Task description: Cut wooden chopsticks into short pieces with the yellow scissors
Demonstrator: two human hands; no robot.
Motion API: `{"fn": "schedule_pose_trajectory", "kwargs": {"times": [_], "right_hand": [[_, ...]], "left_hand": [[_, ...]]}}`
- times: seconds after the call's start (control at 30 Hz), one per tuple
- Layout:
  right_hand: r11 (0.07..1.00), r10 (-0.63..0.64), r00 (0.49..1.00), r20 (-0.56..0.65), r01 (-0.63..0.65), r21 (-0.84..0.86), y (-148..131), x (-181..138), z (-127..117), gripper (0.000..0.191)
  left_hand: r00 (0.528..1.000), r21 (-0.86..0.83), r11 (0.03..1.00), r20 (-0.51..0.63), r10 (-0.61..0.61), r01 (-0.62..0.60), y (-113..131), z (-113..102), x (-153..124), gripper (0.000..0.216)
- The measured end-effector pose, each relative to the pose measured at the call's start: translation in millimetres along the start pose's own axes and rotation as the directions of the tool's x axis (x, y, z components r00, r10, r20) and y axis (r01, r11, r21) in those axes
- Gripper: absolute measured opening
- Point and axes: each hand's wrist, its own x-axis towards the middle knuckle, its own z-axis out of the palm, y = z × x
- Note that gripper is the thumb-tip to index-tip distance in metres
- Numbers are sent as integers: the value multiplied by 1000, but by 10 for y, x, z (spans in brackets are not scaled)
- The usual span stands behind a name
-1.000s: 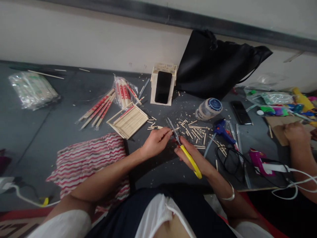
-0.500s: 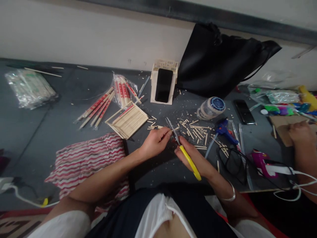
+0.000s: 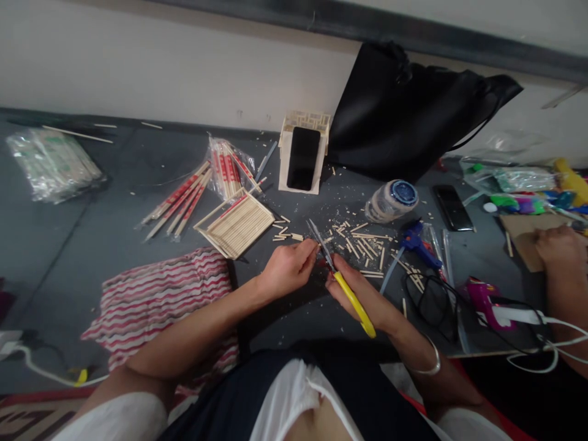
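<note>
Yellow-handled scissors are gripped in my right hand, blades pointing up and away from me. Just left of the blades, my left hand is closed in a pinch; a small stick piece seems to sit at its fingertips, mostly hidden. Beyond both hands lie cut stick pieces and tiny scraps. A slatted stick tray with raised sides rests left of my left hand. Further back, a black phone leans on a small stand made of sticks.
Red-wrapped chopsticks and a bagged stick bundle lie to the left, near a striped cloth. To the right are a jar, a blue glue gun, a second phone, cables and another person's hand. A black bag stands behind.
Almost nothing differs. My left hand has turned slightly at the scissor blades, and the scissor handle has shifted a little downward.
</note>
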Motion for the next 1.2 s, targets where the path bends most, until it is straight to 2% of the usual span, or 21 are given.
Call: {"fn": "schedule_pose_trajectory", "kwargs": {"times": [0.2,0.37,0.43,0.57,0.6,0.67,0.7,0.73,0.8,0.83,0.93,0.97,1.03,1.1,1.2], "right_hand": [[1000,-8,1000,-2,8,5,70,-18,-1,12],[1000,4,999,-48,-3,14,68,37,46,11],[1000,12,996,-85,-12,1,97,102,88,10],[1000,-12,988,-153,8,-26,184,186,127,4],[999,-18,980,-199,11,-34,202,177,123,6],[999,-35,982,-183,27,-42,228,119,106,15],[999,-30,968,-249,22,-35,235,80,95,17],[1000,-13,966,-259,8,-19,238,40,82,19],[1000,-23,964,-266,21,-11,231,-21,50,22],[999,-43,965,-258,37,-28,221,-37,28,22],[983,-100,961,-257,56,-172,180,-19,-70,25],[970,-97,957,-275,29,-243,168,2,-110,28],[912,-74,938,-339,-74,-403,158,56,-188,33],[823,-53,922,-383,-177,-539,173,106,-250,35],[714,-37,935,-353,-222,-664,225,141,-299,36]], "left_hand": [[1000,48,999,23,-8,7,-26,3,-12,23],[1000,17,1000,-5,-4,4,-31,6,5,27],[1000,-16,1000,-5,8,-8,-20,25,1,26],[994,-113,991,79,76,-67,34,30,-6,23],[995,-145,988,74,62,-50,47,14,1,24],[999,-215,976,44,-2,12,69,-29,25,25],[999,-269,963,43,-21,32,75,-49,39,24],[997,-332,941,58,-50,67,79,-62,53,24],[978,-505,839,148,-146,202,78,-62,75,28],[954,-601,743,220,-202,296,73,-53,83,30],[848,-790,322,435,-304,521,37,-23,108,28],[824,-814,206,471,-316,544,21,-22,119,25],[801,-837,58,497,-335,544,-10,-35,144,21],[794,-853,-26,497,-349,522,-36,-55,169,18],[797,-866,-131,496,-345,483,-68,-63,193,14]]}}
